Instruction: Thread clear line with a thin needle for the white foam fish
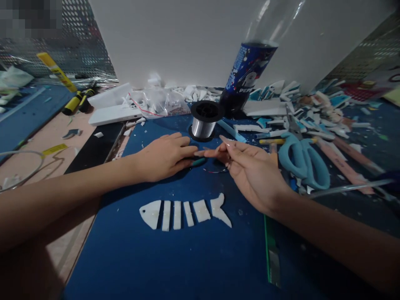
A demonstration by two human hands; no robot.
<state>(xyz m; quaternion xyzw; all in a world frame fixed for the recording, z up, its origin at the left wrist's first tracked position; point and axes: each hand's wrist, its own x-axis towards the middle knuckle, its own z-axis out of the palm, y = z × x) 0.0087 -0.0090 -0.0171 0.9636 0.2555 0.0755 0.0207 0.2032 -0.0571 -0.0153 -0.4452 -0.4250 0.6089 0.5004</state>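
Note:
My left hand (167,157) rests palm down on the blue mat, fingers bent to the right and closed near a small teal piece (198,161). Whatever lies between them is too small to make out. Close beside it, my right hand (251,171) has thumb and forefinger pinched together, and what they hold is too fine to see. Just behind both hands stands a black spool of clear line (202,127). A short thin red and white strand (215,171) lies under the right fingers. Nearer me is a white fish (201,211) in several separate flat pieces laid in a row.
Light-blue scissors (301,160) and a green-edged cutter (271,252) lie at the right. Behind the spool a Pepsi bottle (248,77) stands before a white board (175,41). White and blue scraps (300,108) heap across the back; a yellow stick (56,71) is at far left.

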